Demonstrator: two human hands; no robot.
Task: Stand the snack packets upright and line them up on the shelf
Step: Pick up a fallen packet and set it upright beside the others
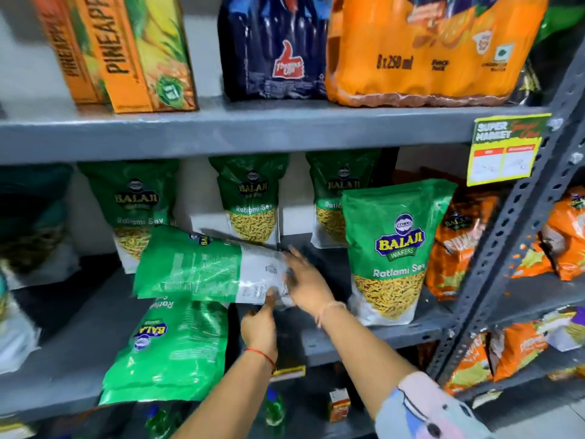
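A green snack packet (202, 267) hangs sideways above the grey shelf (364, 337), back face toward me. My left hand (259, 324) pinches its white bottom edge from below. My right hand (305, 283) presses on the same end, fingers spread. Another green packet (171, 353) lies flat and upside down at the shelf's front edge. One packet (389, 248) stands upright at the front right. Three more green packets (253, 201) stand along the back wall.
Orange snack packets (456, 245) fill the neighbouring bay past the grey perforated upright (512, 229). The shelf above holds pineapple juice cartons (126, 52), a dark bottle pack (275, 49) and an orange drink pack (424, 49). A yellow price tag (506, 150) hangs from its edge.
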